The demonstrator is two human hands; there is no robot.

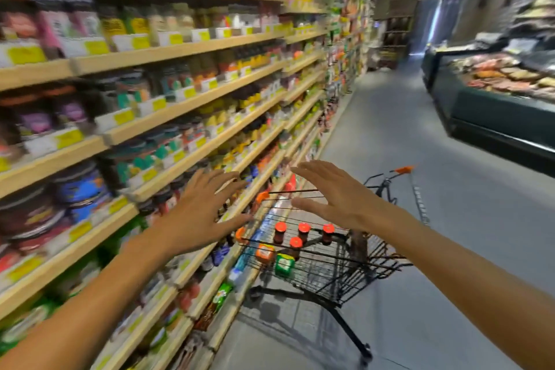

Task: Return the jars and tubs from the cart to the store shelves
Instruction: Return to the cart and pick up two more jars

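- Jars (304,228) with red lids, four as far as can be counted, are seen standing in the wire cart (354,276), together with an orange-lidded tub (265,253) and a green-lidded tub (284,264).
- No item is held, so most of the returning is judged to remain; how much was shelved already cannot be told.
- Both hands are held out with fingers spread and straight: the left hand (199,213) in front of the store shelves (192,156), the right hand (339,198) above the cart's near rim.
- The jars lie below and just beyond the right fingertips (300,170), untouched; the tubs sit lower, between the two hands.
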